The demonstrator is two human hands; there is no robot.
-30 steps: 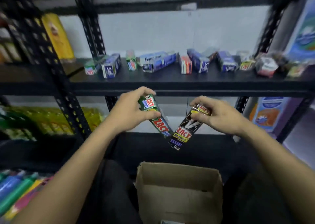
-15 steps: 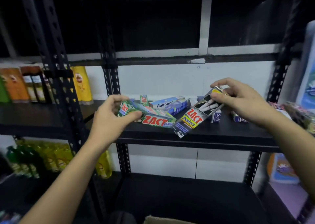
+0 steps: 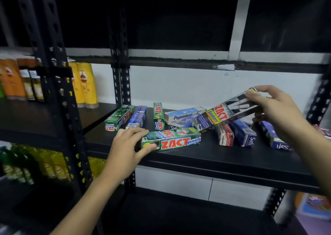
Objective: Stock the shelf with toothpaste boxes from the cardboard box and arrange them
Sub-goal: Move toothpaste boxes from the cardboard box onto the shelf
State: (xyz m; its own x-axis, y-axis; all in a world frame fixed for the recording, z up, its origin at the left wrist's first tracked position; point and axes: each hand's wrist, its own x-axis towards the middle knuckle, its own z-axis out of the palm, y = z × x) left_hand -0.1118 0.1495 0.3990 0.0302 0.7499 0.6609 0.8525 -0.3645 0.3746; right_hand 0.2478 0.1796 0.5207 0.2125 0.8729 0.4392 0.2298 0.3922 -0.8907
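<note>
Since half a second ago, both hands have advanced over the black shelf (image 3: pixel 206 156). The green ZACT Whitening box (image 3: pixel 172 140) has come down and now lies flat near the shelf's front edge. The left hand (image 3: pixel 128 149) is closed on its left end, thumb on the front face.

Step in hand: placement. The right hand (image 3: pixel 274 109) grips the black ZACT Smokers box (image 3: pixel 225 115) by its upper end. This box hangs tilted above the shelf, its low end over the Pepsodent box (image 3: pixel 182 115).

Behind the green box, other toothpaste boxes lie scattered at mixed angles; blue Safi boxes (image 3: pixel 245 133) sit under the right hand. The cardboard box is out of view.

Next move, as judged: release the green box, then lower the Smokers box into bare shelf space beside it. Squaring the scattered boxes remains outstanding.
</note>
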